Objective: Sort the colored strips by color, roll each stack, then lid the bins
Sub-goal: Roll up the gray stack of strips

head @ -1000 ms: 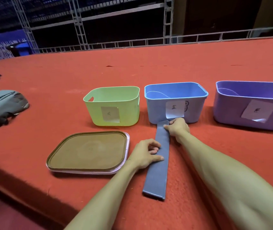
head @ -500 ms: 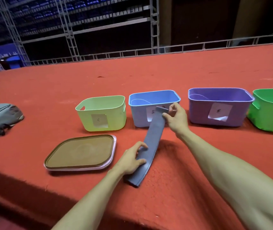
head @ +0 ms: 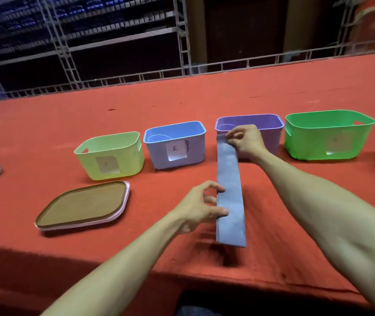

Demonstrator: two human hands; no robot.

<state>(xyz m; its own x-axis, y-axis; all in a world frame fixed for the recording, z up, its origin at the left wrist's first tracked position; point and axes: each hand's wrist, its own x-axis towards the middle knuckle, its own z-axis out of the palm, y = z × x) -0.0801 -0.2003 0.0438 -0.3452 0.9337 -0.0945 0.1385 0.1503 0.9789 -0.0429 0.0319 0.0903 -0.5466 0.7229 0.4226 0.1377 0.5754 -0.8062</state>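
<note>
**A:** Where is the long flat blue-grey strip stack (head: 229,190)?

**B:** Over the red cloth-covered table (head: 296,92), running near to far. Its far end is in front of the purple plastic bin (head: 271,126), right of the blue plastic bin (head: 175,144).

**A:** And the hands?

**B:** The right hand (head: 245,141) pinches the far end with curled fingers. The left hand (head: 199,207) pinches the stack's left edge about midway, between thumb and fingers.

**A:** Anything else?

**B:** A pale yellow-green bin (head: 111,156) on the left, a bright green bin (head: 327,135) on the right, and a brown rounded lid (head: 84,205) lying flat near left.
</note>
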